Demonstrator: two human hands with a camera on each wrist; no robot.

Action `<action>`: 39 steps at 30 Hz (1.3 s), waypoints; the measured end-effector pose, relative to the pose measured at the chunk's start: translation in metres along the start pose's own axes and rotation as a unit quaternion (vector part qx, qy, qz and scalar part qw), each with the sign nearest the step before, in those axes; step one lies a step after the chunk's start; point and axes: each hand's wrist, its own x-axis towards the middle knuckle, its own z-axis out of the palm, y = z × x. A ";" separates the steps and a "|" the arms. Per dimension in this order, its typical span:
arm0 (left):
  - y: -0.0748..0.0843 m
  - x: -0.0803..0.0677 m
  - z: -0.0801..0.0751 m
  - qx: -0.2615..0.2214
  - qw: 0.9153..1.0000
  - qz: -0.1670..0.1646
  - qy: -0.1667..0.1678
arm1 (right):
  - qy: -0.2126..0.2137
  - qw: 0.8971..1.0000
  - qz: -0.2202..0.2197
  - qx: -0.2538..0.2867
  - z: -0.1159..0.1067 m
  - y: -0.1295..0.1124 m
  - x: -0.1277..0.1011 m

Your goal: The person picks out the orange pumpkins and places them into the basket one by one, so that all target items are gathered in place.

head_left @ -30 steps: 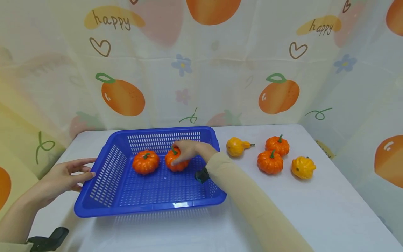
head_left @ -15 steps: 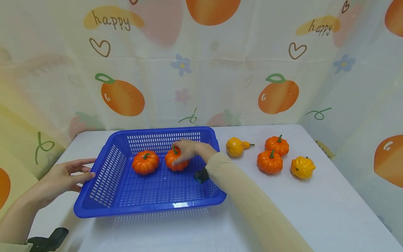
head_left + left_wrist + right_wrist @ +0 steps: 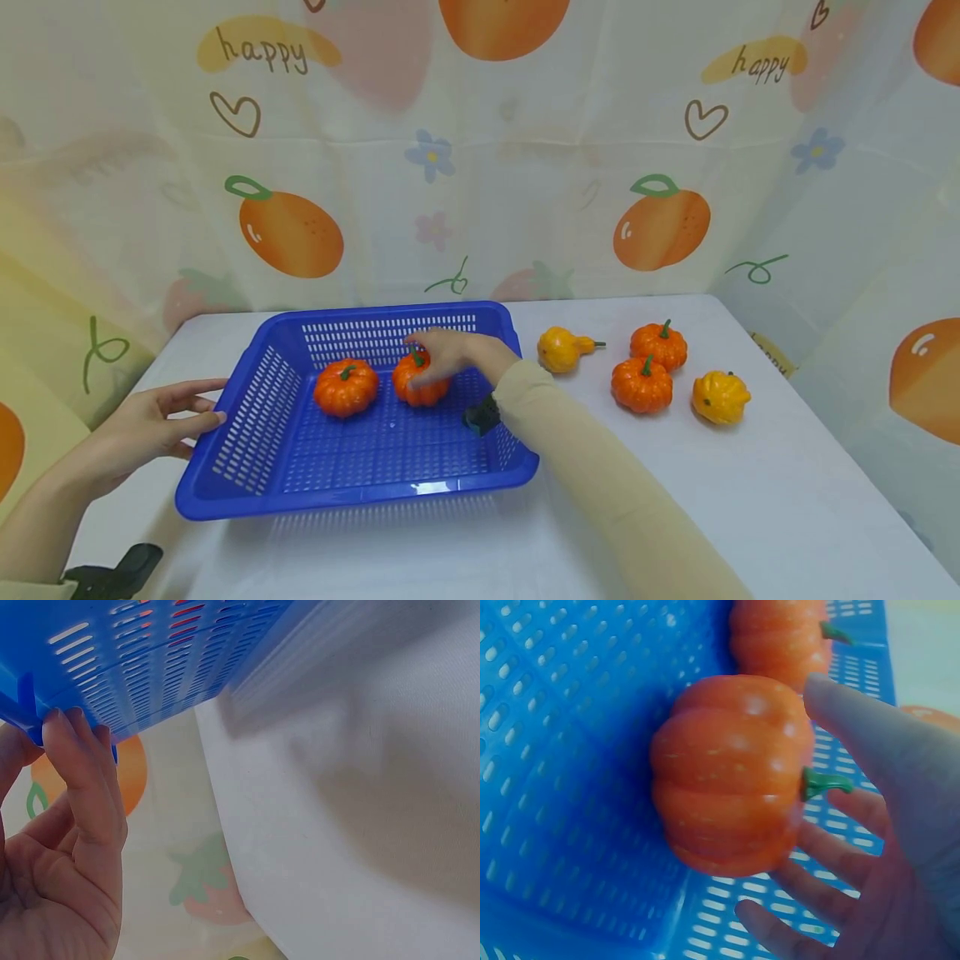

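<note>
A blue plastic basket (image 3: 360, 492) stands on the table with two small orange pumpkins inside. My left hand (image 3: 146, 429) holds its left rim; in the left wrist view the fingertips (image 3: 56, 724) meet the rim from outside. Over the right-hand pumpkin (image 3: 412, 383) is my right hand (image 3: 446, 358), thumb and fingers spread around it. The right wrist view shows this pumpkin (image 3: 731, 776) upright on the basket floor, its green stem toward the palm, with a gap between. Whether any fingertip touches it is hard to tell. Left of it sits the other pumpkin (image 3: 345, 387).
To the right of the basket, a yellow gourd (image 3: 562, 350), two orange pumpkins, one farther back (image 3: 660, 346) and one nearer (image 3: 642, 385), and a yellow knobbly squash (image 3: 721, 397) lie on the white table (image 3: 712, 517). A printed curtain (image 3: 517, 183) hangs behind.
My right hand's fingers have loosened and lifted slightly around the right pumpkin, which stays in place. The left hand and the basket have not visibly moved.
</note>
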 end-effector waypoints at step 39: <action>0.002 -0.002 0.000 -0.021 1.000 0.007 0.007 | 0.182 0.974 -0.138 0.006 -0.044 0.022 -0.081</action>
